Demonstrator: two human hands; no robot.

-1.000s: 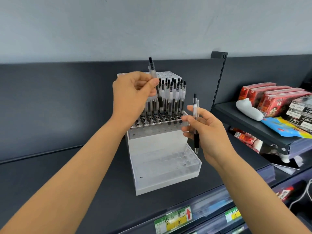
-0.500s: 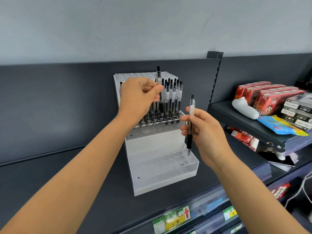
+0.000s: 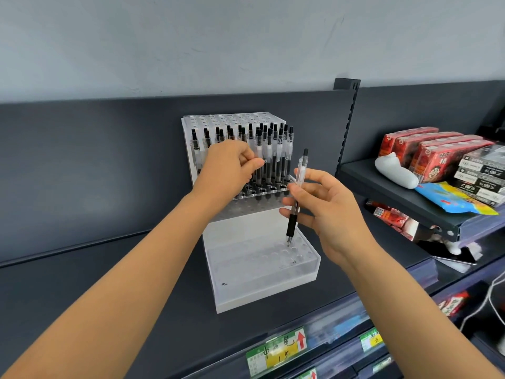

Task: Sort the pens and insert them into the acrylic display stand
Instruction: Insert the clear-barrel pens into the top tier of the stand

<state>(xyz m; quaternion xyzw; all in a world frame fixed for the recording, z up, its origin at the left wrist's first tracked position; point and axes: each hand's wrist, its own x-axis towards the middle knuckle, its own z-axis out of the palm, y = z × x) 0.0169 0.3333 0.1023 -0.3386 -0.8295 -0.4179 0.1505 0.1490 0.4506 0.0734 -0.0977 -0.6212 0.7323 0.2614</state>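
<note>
A stepped acrylic display stand sits on the dark shelf. Its middle tier holds several clear pens with black caps. The top tier and the low front tier show bare holes. My left hand reaches into the middle tier and pinches a pen standing there. My right hand holds another clear pen with a black grip upright, its tip just above the holes at the right of the front tier.
A second shelf at the right carries red cartons, a white object, a blue packet and stacked black boxes. A slotted upright divides the bays. A price tag lines the front edge.
My left hand has lowered its pen from above the stand down into the middle tier. My right hand has brought its pen lower, tip toward the front tier.
</note>
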